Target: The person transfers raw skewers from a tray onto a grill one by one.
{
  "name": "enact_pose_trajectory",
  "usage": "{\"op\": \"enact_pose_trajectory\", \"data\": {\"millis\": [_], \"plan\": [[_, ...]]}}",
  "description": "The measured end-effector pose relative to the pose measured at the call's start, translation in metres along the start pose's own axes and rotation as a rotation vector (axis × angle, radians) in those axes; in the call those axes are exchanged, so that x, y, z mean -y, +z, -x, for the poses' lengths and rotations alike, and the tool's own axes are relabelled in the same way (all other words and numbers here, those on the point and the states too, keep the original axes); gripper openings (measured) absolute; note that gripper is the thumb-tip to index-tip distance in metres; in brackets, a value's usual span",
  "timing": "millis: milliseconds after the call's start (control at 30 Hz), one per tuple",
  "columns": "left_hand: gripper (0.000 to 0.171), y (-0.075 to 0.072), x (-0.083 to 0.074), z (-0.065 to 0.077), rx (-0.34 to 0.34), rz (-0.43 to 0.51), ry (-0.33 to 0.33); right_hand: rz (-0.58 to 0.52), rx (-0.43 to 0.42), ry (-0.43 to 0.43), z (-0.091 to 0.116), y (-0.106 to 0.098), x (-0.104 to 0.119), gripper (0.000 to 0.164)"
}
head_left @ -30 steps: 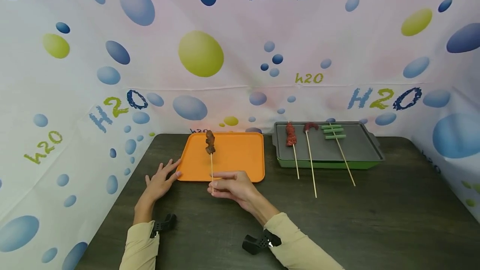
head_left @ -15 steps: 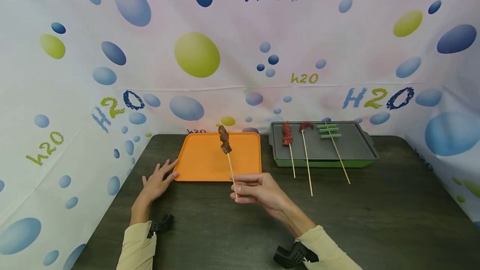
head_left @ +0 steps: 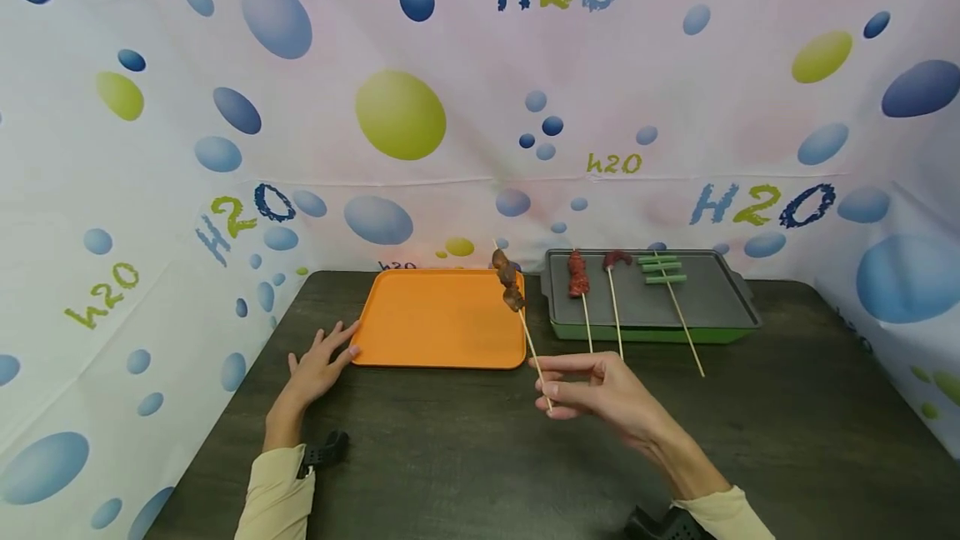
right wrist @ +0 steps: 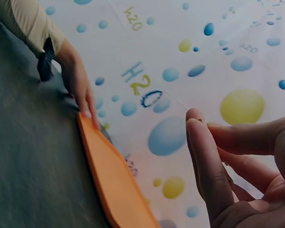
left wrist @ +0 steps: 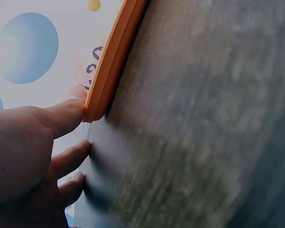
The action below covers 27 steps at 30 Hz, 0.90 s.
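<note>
My right hand pinches the lower stick of a brown meat skewer between thumb and fingers. The skewer is raised and tilted, its meat end in front of the right edge of the orange tray. In the right wrist view the pinching fingers show, but the meat does not. My left hand lies at the tray's near left corner with fingers spread. In the left wrist view its thumb touches the tray's rim, while other fingertips rest on the table.
Right of the tray stands a grey-topped green grill. On it lie a red meat skewer, a skewer with a curled reddish piece and a green vegetable skewer, sticks overhanging the front. A printed curtain hangs behind the dark table.
My right hand has carried the brown meat skewer rightward from over the tray's middle to its right edge, and the skewer now tilts more to the left. The left hand has stayed put.
</note>
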State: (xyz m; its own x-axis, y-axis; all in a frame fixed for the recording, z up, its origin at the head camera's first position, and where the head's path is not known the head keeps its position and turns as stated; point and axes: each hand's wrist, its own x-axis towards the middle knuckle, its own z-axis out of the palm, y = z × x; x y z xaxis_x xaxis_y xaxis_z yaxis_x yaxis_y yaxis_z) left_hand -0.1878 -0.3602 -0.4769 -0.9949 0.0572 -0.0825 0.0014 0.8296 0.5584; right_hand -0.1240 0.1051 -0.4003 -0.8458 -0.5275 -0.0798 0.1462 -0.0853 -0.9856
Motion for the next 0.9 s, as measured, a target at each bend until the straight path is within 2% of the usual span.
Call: {"op": "enact_pose_trajectory", "data": {"millis": [267, 533, 700, 900], "plan": [[0.061, 0.000, 0.001, 0.000, -0.010, 0.022, 0.019, 0.123, -0.081, -0.058, 0.021, -0.032, 0.017, 0.053], [0.060, 0.003, 0.005, 0.001, -0.039, 0.052, 0.049, 0.274, -0.177, -0.125, 0.044, -0.075, 0.030, 0.050], [0.062, 0.004, 0.004, 0.001, -0.024, 0.036, 0.042, 0.297, -0.237, -0.138, 0.056, -0.103, 0.030, 0.045], [0.062, 0.002, 0.002, 0.000, -0.010, 0.040, 0.038, 0.281, -0.357, -0.155, 0.067, -0.132, 0.028, 0.036]]}}
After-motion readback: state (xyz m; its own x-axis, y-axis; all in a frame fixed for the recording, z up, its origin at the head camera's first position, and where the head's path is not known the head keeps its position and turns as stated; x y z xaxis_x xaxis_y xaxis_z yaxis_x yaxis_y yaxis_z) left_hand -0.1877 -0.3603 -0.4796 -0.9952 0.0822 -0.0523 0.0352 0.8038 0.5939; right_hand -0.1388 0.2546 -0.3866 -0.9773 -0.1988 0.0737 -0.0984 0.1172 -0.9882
